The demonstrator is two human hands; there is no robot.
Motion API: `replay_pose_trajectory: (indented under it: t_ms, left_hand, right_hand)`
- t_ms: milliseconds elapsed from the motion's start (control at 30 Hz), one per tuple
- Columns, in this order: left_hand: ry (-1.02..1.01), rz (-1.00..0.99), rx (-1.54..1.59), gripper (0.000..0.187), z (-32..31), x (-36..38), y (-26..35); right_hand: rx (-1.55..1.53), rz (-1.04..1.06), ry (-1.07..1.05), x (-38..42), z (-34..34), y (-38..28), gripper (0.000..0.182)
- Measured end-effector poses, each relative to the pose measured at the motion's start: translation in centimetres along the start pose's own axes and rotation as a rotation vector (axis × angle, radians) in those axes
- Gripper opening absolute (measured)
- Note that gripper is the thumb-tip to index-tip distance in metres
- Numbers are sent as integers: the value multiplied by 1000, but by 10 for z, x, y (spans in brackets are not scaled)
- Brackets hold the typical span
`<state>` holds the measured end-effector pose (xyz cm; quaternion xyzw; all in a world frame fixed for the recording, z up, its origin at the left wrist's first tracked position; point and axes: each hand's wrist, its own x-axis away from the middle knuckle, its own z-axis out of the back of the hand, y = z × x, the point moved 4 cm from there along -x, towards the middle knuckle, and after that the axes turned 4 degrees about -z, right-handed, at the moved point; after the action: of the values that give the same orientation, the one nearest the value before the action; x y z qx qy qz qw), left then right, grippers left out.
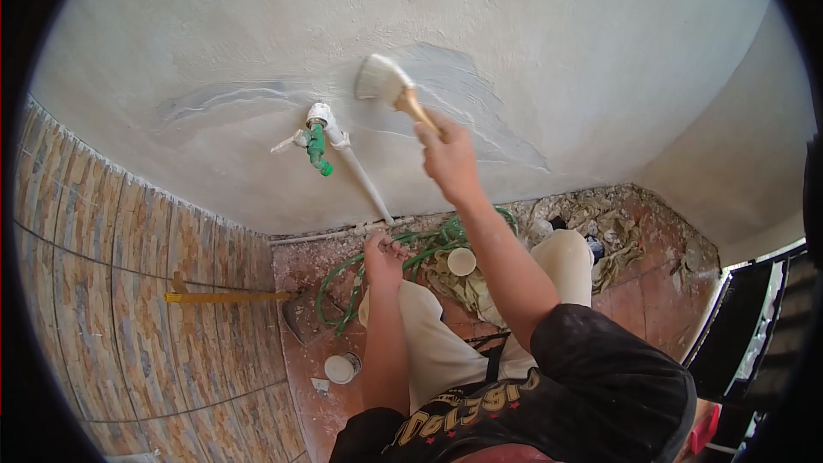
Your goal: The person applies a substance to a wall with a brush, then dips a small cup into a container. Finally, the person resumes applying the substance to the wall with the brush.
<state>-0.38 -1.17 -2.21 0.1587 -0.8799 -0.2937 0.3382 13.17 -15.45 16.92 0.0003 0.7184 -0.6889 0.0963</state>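
My right hand (449,159) is closed around the wooden handle of a wide paintbrush (383,79). The brush's pale bristles lie against the wall (549,51), at a grey wet-looking patch (454,75) with white streaks; the brush is slightly blurred. My left hand (385,257) hangs over my left knee with its fingers loosely bent and apart, and I see nothing in it. Left of the brush, a green tap (317,146) with a white-smeared fitting sticks out from the wall. A white pipe (367,182) slopes down from it to the floor.
A green hose (330,283) coils around my knees beside crumpled sheeting (470,287) and debris. Two white cups or tubs, one (461,261) between my legs and another (341,368) at left, stand on the reddish floor. A yellow handle (227,297) leans by the stone-patterned tiled wall (137,249).
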Motion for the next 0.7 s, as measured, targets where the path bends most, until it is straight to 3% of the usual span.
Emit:
replay_pose_trajectory:
  t_ms: [133, 200, 233, 367, 467, 533, 700]
  left_hand:
    - [1, 14, 23, 14, 4, -1, -2]
    - [-21, 8, 5, 14, -3, 0, -1]
    - [-25, 8, 5, 14, -8, 0, -1]
    - [19, 9, 18, 12, 4, -3, -3]
    - [-6, -7, 23, 11, 17, -13, -4]
    - [-19, -19, 14, 11, 15, -13, 0]
    - [-10, 14, 10, 12, 0, -2, -2]
  right_hand:
    - [-177, -131, 196, 27, 48, 30, 38]
    - [154, -64, 270, 43, 51, 46, 37]
    - [221, -76, 165, 50, 40, 27, 35]
    - [206, 261, -82, 29, -30, -27, 34]
    - [180, 315, 51, -9, -38, -29, 33]
    - [165, 166, 41, -15, -3, -28, 32]
    - [234, 14, 284, 29, 59, 2, 31]
